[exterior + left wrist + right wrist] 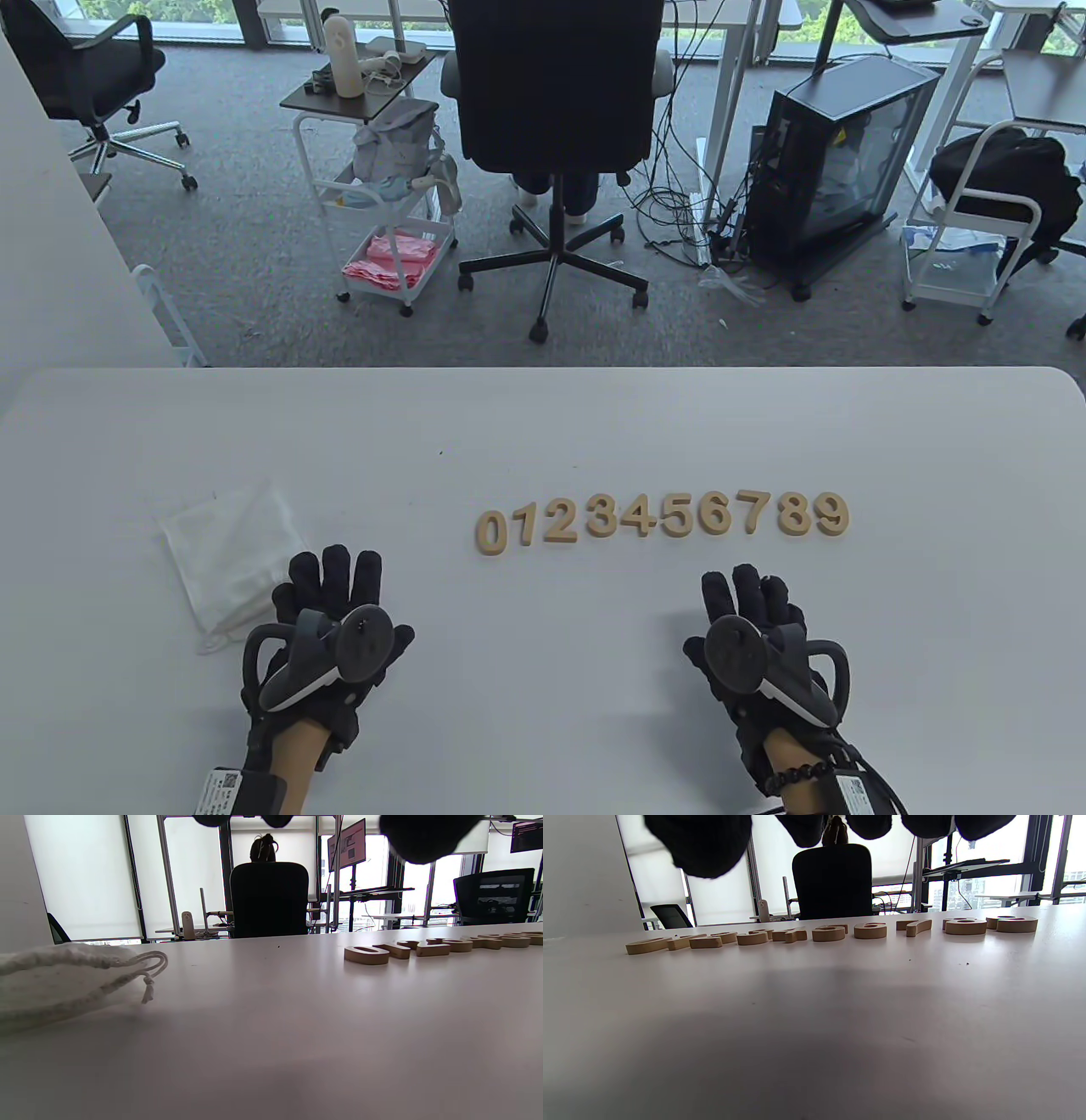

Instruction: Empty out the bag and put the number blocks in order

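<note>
Ten wooden number blocks (662, 519) lie flat in one row on the white table (543, 424), reading 0 to 9 from left to right. The row also shows in the right wrist view (831, 933) and in the left wrist view (424, 949). A flat white drawstring bag (233, 556) lies at the left; its cord loop shows in the left wrist view (144, 974). My left hand (335, 594) rests palm down beside the bag's near right corner, fingers spread, holding nothing. My right hand (751, 598) rests palm down in front of the 7 and 8, holding nothing.
The table's far edge (543, 368) runs across the middle of the table view. Beyond it stand a black office chair (556, 102), a white cart (390, 212) and a computer tower (836, 161) on the floor.
</note>
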`<state>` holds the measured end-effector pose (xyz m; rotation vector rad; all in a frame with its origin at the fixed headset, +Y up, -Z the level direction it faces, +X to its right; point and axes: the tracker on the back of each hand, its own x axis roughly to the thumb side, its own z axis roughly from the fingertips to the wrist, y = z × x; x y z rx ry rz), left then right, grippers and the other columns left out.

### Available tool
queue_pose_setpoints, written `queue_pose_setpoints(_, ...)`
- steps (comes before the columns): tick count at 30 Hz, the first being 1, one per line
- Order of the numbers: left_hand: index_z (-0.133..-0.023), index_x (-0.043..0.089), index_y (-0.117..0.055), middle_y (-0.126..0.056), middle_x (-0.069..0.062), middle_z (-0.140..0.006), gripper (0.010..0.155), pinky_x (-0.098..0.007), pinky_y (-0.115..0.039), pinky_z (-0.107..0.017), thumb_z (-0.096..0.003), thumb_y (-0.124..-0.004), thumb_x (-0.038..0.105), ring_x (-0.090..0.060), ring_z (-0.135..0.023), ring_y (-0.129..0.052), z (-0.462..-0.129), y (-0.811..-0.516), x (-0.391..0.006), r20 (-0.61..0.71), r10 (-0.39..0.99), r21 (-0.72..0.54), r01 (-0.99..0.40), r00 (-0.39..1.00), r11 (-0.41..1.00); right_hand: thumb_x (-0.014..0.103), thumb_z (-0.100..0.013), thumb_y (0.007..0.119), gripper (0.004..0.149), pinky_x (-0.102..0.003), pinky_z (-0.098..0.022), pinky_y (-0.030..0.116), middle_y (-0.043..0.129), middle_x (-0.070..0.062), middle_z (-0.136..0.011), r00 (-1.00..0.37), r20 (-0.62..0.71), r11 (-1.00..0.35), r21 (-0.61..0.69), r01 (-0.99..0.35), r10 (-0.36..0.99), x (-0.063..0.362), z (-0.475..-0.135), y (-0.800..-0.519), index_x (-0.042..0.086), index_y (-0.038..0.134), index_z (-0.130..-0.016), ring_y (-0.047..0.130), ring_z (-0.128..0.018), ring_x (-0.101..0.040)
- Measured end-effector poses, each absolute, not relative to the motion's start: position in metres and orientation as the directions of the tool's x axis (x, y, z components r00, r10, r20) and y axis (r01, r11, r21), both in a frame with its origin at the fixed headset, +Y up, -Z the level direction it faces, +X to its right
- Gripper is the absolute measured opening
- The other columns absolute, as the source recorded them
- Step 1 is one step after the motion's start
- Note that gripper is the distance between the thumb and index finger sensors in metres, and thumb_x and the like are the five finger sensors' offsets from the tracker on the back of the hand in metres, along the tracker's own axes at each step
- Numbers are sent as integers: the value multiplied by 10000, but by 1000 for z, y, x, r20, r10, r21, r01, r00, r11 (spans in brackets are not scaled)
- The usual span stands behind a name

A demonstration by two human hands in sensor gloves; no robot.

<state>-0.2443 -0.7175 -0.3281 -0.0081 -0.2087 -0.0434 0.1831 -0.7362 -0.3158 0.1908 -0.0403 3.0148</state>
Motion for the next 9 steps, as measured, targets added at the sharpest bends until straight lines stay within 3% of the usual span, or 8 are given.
queue_pose_setpoints(9,-1167,51,-325,-284,-379,-1150,904,-826,-402,-653,-526,-656,596,-752,-993,-353,-325,-714,-251,174,-36,22,33,984,999,455,-529,719,758,-737,-705,477,327,-312,-1153,-969,172,-983,-30,-183,176,176,-315,-730,101,426,-1131,405,-995,-637)
